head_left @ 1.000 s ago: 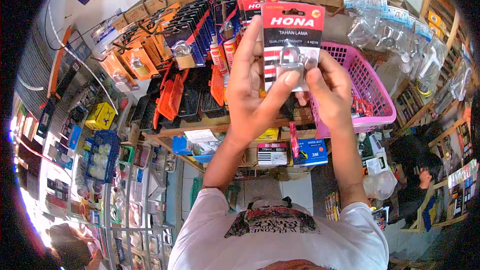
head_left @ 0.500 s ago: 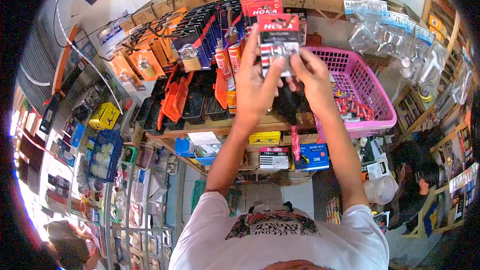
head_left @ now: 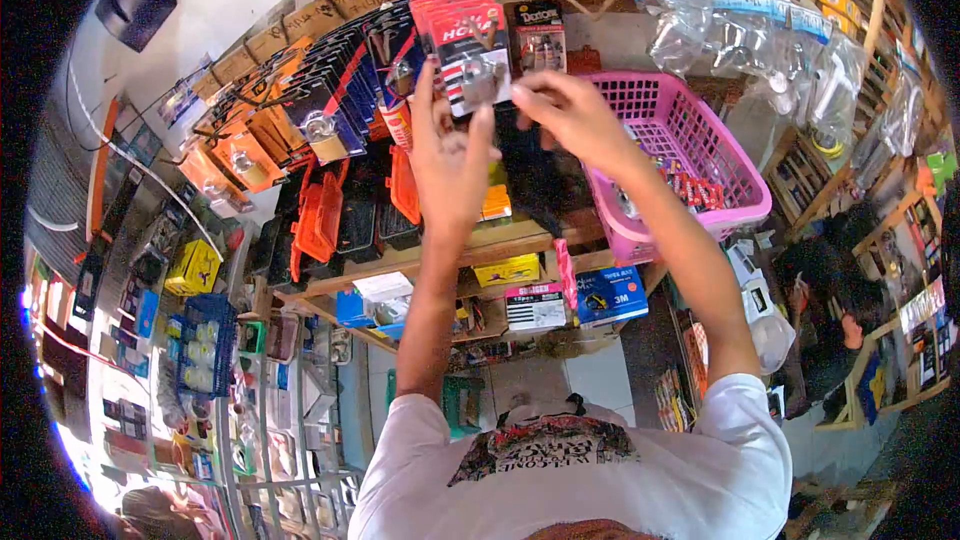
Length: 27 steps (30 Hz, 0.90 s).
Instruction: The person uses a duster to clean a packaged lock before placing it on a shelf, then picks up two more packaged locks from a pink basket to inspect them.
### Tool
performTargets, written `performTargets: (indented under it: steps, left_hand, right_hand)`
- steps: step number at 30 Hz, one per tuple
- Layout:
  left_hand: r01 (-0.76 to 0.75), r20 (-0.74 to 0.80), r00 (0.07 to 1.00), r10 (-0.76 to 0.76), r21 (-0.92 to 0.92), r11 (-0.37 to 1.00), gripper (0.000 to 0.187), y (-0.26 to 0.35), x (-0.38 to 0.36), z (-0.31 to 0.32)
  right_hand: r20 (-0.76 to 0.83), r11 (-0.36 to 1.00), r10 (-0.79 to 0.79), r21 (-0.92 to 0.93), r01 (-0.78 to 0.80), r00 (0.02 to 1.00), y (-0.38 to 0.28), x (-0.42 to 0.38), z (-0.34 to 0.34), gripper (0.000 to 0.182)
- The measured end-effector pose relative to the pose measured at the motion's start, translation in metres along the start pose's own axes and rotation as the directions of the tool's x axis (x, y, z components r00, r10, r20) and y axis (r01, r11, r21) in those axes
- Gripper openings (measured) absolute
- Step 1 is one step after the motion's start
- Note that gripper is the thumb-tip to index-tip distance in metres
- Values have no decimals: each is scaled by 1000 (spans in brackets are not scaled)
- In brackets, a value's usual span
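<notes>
A carded padlock (head_left: 482,80) on a red, white and black "HONA" card hangs at the front of a row of similar red cards (head_left: 450,2), with a metal hook tip near its top. My left hand (head_left: 448,165) is at its lower left, index finger along the left side and thumb at the bottom edge, apparently gripping it. My right hand (head_left: 590,125) is beside the card's right edge, fingers bent and parted, holding nothing visible. A "Dextone" glue pack (head_left: 540,35) hangs behind, and a tube (head_left: 396,125) stands left of my left hand.
Other carded padlocks (head_left: 325,135) hang on the left. A pink basket (head_left: 745,210) with small red packs stands at right. Orange-lidded black boxes (head_left: 318,215) line the shelf; bagged goods (head_left: 770,65) hang at upper right. Another person (head_left: 845,280) is at far right.
Both hands and the padlock card have moved left in view, and the card now lines up with the hanging row. My right hand has come off the card's front to its right side.
</notes>
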<state>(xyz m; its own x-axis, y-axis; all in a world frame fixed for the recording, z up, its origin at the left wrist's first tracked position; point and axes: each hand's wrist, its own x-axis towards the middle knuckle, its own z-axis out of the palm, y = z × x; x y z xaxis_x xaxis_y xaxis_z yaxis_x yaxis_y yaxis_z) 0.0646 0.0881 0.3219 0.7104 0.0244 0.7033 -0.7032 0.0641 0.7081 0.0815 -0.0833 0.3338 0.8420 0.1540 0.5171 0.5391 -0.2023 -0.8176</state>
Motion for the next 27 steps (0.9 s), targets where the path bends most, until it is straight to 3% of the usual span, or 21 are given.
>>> performTargets:
  steps: [2, 4, 8, 9, 10, 12, 14, 17, 19, 22, 23, 25, 27]
  left_hand:
    - [-51, -9, 999, 51, 24, 998, 74, -8, -19, -6]
    - [16, 40, 999, -15, -30, 999, 75, -10, -46, -19]
    - [159, 111, 981, -157, -9, 987, 67, -39, -115, -43]
    - [284, 144, 951, -274, -56, 957, 63, -48, -134, -47]
    - [407, 184, 904, -385, -98, 908, 59, -58, -154, -51]
    - [609, 247, 761, -600, 47, 792, 53, -82, -196, -60]
    - [708, 395, 634, -665, 49, 704, 52, -98, -232, -69]
    - [670, 448, 633, -631, 91, 737, 53, -157, -325, -91]
    - [737, 485, 613, -624, -65, 673, 52, -146, -349, -96]
    - [756, 528, 617, -584, -191, 626, 52, -140, -365, -99]
    - [751, 540, 624, -565, -215, 624, 52, -139, -367, -100]
    - [663, 510, 669, -541, -81, 744, 52, -140, -364, -100]
    - [665, 486, 642, -593, 32, 746, 51, -140, -356, -98]
  right_hand:
    - [16, 995, 99, -15, -99, 995, -8, -14, -23, 30]
    - [29, 979, 62, -196, -55, 998, 3, -21, -50, 29]
    - [191, 899, 347, -346, -268, 918, 47, -20, -114, 32]
    - [218, 873, 422, -360, -329, 880, 63, -20, -129, 34]
    - [201, 806, 480, -485, -339, 854, 82, -20, -145, 37]
    - [145, 626, 589, -705, -334, 795, 118, -23, -166, 44]
    - [125, 425, 593, -888, -177, 796, 127, -34, -167, 46]
    - [139, 296, 672, -951, -91, 727, 159, -43, -172, 49]
    - [133, 279, 742, -953, -122, 657, 147, -45, -161, 50]
    - [5, 177, 594, -976, -125, 804, 120, -37, -145, 48]
    - [50, 158, 638, -985, -67, 769, 136, -29, -157, 46]
    - [76, 181, 664, -982, -61, 744, 149, -27, -172, 41]
    - [104, 175, 737, -984, -40, 668, 135, -25, -168, 28]
